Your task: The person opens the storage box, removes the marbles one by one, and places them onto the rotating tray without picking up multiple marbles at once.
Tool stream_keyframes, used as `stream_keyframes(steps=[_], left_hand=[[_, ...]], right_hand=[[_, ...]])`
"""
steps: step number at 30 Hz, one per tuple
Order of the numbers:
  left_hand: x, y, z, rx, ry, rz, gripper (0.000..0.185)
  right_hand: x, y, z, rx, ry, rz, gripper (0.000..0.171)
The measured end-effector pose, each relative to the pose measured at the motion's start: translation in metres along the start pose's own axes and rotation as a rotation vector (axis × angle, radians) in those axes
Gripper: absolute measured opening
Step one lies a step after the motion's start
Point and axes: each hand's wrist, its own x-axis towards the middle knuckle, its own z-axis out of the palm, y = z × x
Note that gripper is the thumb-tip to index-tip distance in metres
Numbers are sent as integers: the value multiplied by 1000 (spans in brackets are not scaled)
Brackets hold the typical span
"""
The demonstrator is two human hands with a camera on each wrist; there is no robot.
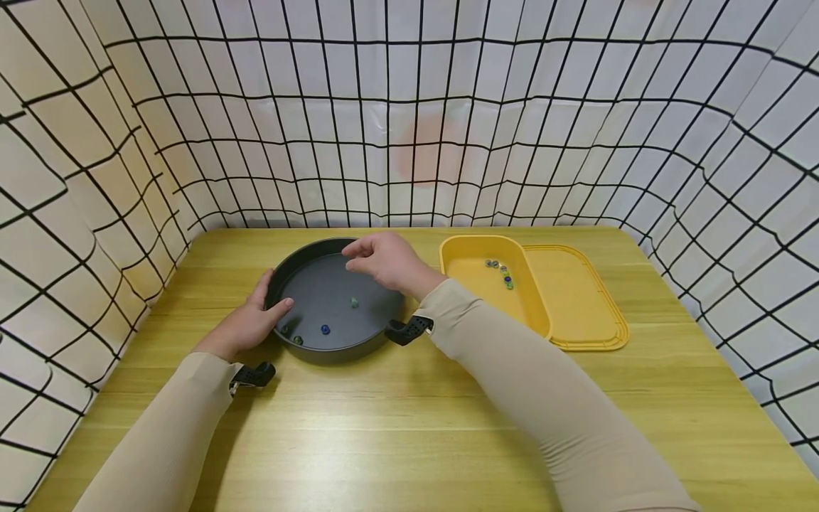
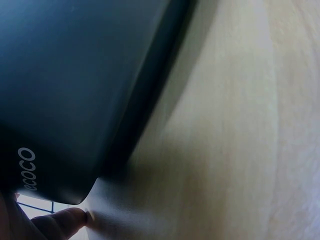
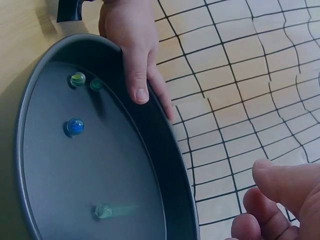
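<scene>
- A round dark pan (image 1: 333, 302) sits on a wooden table (image 1: 409, 427), left of centre.
- The left hand (image 1: 249, 320) grips the pan's left rim, thumb hooked over the inner wall, fingers outside.
- The right hand (image 1: 384, 259) hovers above the pan, fingers loosely curled together; whether they pinch anything cannot be told.
- Inside the pan lie a blue marble (image 1: 325, 329), a green marble (image 1: 354, 302) and two more by the left thumb.
- A yellow tray (image 1: 476, 284) holding several marbles stands just right of the pan, its lid (image 1: 576, 299) beside it.

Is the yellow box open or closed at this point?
Open. The yellow box stands uncovered with several marbles visible inside, and its lid lies flat on the table beside it.
</scene>
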Motion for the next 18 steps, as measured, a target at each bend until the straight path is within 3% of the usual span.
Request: stream_keyframes(steps=[9,18], left_hand=[[0,0,0,6,-4,2,93],[-2,-1,0,44,2,28,94]], right_hand=[[-6,4,-24,43,63,47,34],[-30,25,-86,-45,230,80,37]])
